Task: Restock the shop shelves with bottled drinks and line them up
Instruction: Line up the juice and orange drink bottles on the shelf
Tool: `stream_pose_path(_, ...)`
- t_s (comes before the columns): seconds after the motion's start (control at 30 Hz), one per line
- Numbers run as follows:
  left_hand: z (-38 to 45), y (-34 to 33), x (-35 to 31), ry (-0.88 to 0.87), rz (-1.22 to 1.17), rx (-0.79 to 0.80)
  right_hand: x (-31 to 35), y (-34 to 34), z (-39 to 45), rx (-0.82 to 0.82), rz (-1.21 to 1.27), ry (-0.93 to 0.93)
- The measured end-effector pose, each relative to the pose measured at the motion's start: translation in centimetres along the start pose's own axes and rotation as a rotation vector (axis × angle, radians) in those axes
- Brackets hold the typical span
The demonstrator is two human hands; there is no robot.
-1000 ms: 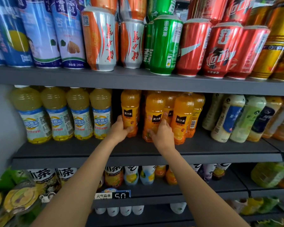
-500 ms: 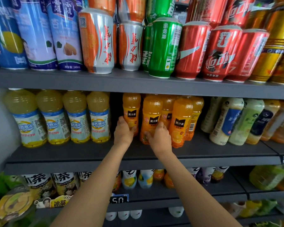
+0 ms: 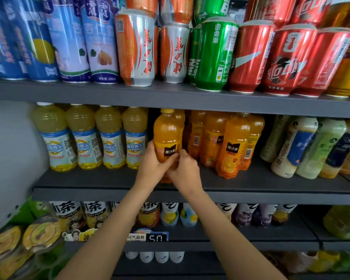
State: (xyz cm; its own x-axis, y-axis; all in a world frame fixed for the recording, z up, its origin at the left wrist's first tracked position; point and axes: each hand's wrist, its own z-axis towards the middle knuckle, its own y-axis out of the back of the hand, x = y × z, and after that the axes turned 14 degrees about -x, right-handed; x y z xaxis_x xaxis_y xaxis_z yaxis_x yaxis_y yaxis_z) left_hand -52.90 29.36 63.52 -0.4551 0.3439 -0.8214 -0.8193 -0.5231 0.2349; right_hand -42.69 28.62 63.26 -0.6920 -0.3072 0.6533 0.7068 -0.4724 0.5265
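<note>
The middle shelf, a dark grey board, serves as the reference landmark. Above it, a second grey shelf carries upright cans: blue-and-white cans at the left, orange-and-silver cans in the centre, a green can, then red cola cans at the right. On the middle shelf, four pale yellow juice bottles with blue-and-white labels stand in a row at the left end. A cluster of orange juice bottles stands right of centre, some with labels facing away. Pale milky and green bottles lean at the right end. Below the middle shelf, tea bottles stand behind a price tag reading 50.

One orange juice bottle stands upright near the front edge of the middle shelf, between the yellow row and the orange cluster, black label forward. The left hand grips its lower body from the left. The right hand grips it from the right, fingers curled at the label.
</note>
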Motion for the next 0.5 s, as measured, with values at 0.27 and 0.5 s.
stream_pose_path(0.27, 1.0, 2.2, 0.9, -0.041, 0.167, -0.083, -2.4, 1.1, 3.7, -0.216, -0.123, -0.082)
stream_pose_path(0.5, 1.6, 2.2, 1.2, -0.037, 0.147, -0.044, -3.4, -0.6, 2.7, -0.271, -0.139, -0.169)
